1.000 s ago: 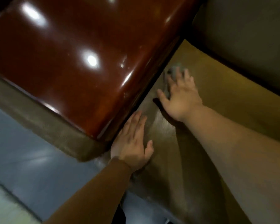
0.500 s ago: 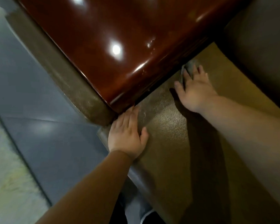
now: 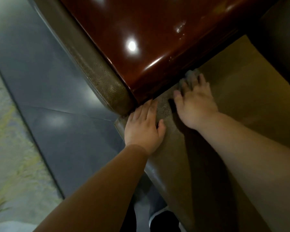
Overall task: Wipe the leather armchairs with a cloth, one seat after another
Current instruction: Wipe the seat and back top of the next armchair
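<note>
Both hands are working one seat [image 3: 241, 104]: right hand [image 3: 196, 104] is pressing the cloth [image 3: 190, 76], fingers flat, along the armrest [image 3: 157, 39] seam; left hand [image 3: 143, 129] is resting open nearby. Can't judge remaining chairs, w/ none visible.

Two hands [image 3: 143, 129] [image 3: 195, 104], one cloth [image 3: 190, 77], one armchair seat [image 3: 241, 101].

The left hand [image 3: 143, 129] is laid flat, palm down, fingers straight and together toward twelve o'clock, thumb spread to three o'clock. The right hand [image 3: 195, 104] is pressed down at its two o'clock, fingers splayed toward eleven o'clock and blurred. Both forearms are extended from six and four o'clock.
</note>
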`<act>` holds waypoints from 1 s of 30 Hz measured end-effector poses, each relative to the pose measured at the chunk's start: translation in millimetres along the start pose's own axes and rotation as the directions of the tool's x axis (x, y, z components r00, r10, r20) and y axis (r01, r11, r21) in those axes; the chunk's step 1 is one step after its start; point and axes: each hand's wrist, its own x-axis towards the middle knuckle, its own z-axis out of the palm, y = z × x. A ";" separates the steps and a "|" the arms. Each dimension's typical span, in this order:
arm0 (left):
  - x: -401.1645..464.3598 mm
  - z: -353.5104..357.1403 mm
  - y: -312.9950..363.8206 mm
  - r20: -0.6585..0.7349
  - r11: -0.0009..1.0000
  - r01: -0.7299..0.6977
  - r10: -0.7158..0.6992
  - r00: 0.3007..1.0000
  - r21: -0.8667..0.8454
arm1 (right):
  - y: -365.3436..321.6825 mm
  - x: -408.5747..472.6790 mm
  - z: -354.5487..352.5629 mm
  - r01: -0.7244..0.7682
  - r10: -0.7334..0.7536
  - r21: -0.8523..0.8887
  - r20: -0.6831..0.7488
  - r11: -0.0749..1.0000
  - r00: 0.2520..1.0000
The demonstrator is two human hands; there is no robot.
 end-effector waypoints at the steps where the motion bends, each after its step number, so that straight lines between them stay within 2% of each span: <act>1: -3.4 -0.7 -1.7 0.020 1.000 -0.006 0.005 1.000 0.012 | -21.0 -15.3 7.0 0.091 -0.090 -0.014 0.020 0.996 0.996; 4: -36.1 -2.6 -16.9 0.006 0.999 -0.010 0.010 1.000 -0.038 | -45.8 -65.5 16.6 0.391 -0.395 0.057 0.089 0.919 0.915; 6: -65.6 1.0 -29.3 0.003 0.998 -0.020 0.021 1.000 -0.056 | -26.8 -65.7 5.3 0.489 -0.486 0.021 0.157 0.872 0.860; 8: -83.2 8.9 -31.7 0.036 1.000 0.015 -0.014 0.999 -0.025 | 2.9 -42.7 -3.6 0.425 -0.413 -0.065 0.143 0.903 0.899; 10: -83.1 13.9 -29.4 0.040 0.998 0.055 -0.053 0.998 -0.041 | 25.2 -17.5 -10.8 0.183 -0.182 -0.014 0.078 0.983 0.980; 12: -80.0 14.6 -32.7 0.058 0.998 0.039 -0.036 0.998 -0.048 | 13.3 -12.2 -8.4 0.000 -0.004 0.058 0.062 0.998 0.998; 13: -80.8 14.2 -38.3 0.075 0.999 0.020 -0.016 0.997 -0.051 | -6.9 -20.4 -1.3 -0.014 0.012 0.045 0.048 0.999 0.999; 14: -82.5 13.6 -45.3 0.084 0.999 -0.006 0.010 0.996 -0.048 | -30.2 -34.7 9.1 0.037 -0.037 0.009 0.024 0.999 0.999; 15: -83.7 12.4 -52.4 0.082 0.998 -0.045 0.048 0.995 -0.035 | -54.2 -52.9 18.2 0.136 -0.136 -0.013 0.014 0.991 0.991; 17: -86.0 7.9 -66.0 0.061 0.991 -0.133 0.133 0.989 -0.012 | -83.4 -88.9 33.9 0.311 -0.313 0.049 0.039 0.949 0.949; 19: -89.1 -4.0 -84.1 0.080 0.983 -0.180 0.178 0.981 0.020 | -81.5 -100.3 33.1 0.423 -0.429 0.083 0.086 0.902 0.899; 20: -90.2 -12.6 -94.4 0.108 0.979 -0.199 0.193 0.975 0.047 | -71.2 -95.5 29.2 0.434 -0.439 0.069 0.086 0.898 0.895; 21: -89.3 -20.5 -104.4 0.129 0.974 -0.215 0.205 0.970 0.068 | -58.6 -87.3 26.7 0.411 -0.413 0.043 0.073 0.911 0.908; 23: -81.7 -31.2 -120.6 0.160 0.969 -0.234 0.219 0.963 0.084 | -40.0 -63.1 17.2 0.264 -0.265 0.044 0.032 0.964 0.964; 26: -69.8 -35.8 -130.4 0.188 0.953 -0.286 0.264 0.946 0.098 | -64.0 -34.5 10.8 -0.035 0.030 0.213 0.028 0.976 0.999; 28: -65.9 -32.1 -133.0 0.192 0.950 -0.300 0.279 0.941 0.089 | -106.4 -42.3 18.6 -0.069 0.059 0.213 0.052 0.975 0.997; 30: -68.1 -33.9 -131.4 0.201 0.956 -0.281 0.261 0.944 0.078 | -130.8 -67.7 35.5 0.038 -0.041 0.171 0.017 0.985 0.999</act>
